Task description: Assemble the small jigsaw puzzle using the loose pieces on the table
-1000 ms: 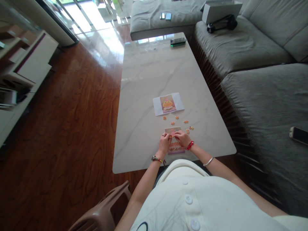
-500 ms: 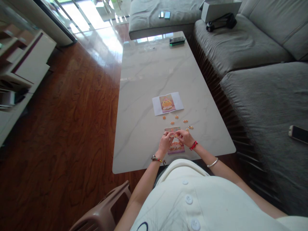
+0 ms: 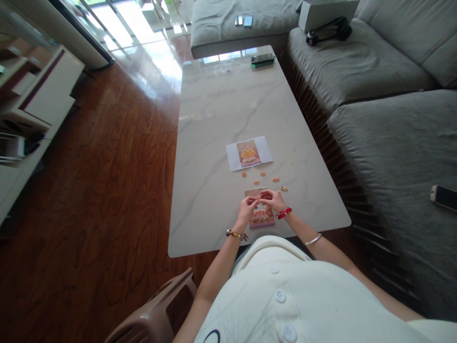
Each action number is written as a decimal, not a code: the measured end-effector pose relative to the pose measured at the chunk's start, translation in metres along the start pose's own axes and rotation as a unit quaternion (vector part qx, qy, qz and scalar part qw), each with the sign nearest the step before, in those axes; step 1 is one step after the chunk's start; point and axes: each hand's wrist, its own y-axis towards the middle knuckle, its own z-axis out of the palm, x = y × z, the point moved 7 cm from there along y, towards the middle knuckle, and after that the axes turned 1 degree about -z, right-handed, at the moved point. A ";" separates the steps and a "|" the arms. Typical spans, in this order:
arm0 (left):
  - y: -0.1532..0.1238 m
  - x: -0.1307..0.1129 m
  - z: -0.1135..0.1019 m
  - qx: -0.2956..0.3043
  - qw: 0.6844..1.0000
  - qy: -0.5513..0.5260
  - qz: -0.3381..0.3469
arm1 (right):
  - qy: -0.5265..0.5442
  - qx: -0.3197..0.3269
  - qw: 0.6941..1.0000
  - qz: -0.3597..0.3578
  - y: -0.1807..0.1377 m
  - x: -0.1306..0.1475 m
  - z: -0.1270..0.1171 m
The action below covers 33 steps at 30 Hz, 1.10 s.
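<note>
A partly assembled jigsaw puzzle [image 3: 262, 220] with a pink and orange picture lies near the front edge of the table. Over its upper half, my left hand [image 3: 247, 208] and my right hand [image 3: 273, 200] meet with their fingertips pinched. They close on a small puzzle piece, mostly covered by the fingers. Pale gaps show in the puzzle's middle beneath them. Loose orange puzzle pieces [image 3: 256, 182] lie scattered beyond the puzzle, and another puzzle piece [image 3: 283, 188] sits just past my right hand.
Behind the loose pieces is a paper sheet [image 3: 234, 158] printed with an orange cartoon picture. A dark device [image 3: 263, 59] rests at the far end of the marble-patterned table [image 3: 207, 200]. A grey sofa [image 3: 389, 133] runs along the right; a brown plastic stool [image 3: 153, 309] stands at lower left.
Both hands have shifted slightly over the puzzle; my right hand has moved a little away from me and turned flatter, covering a loose piece. The other loose pieces stay put.
</note>
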 end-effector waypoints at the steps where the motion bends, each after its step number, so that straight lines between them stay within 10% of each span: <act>1: -0.001 0.001 0.000 -0.007 1.000 -0.014 -0.006 | -0.001 0.003 1.000 -0.001 0.000 0.000 0.001; 10: -0.013 -0.029 -0.020 -0.086 0.951 0.277 0.102 | -0.235 0.052 0.967 -0.090 0.010 0.017 0.003; 15: -0.015 -0.031 -0.009 -0.034 0.904 0.391 0.171 | -0.272 0.078 0.954 -0.103 0.018 0.022 0.010; 33: -0.018 -0.021 -0.001 -0.012 0.906 0.375 0.197 | -0.344 0.053 0.913 -0.214 -0.023 0.024 0.017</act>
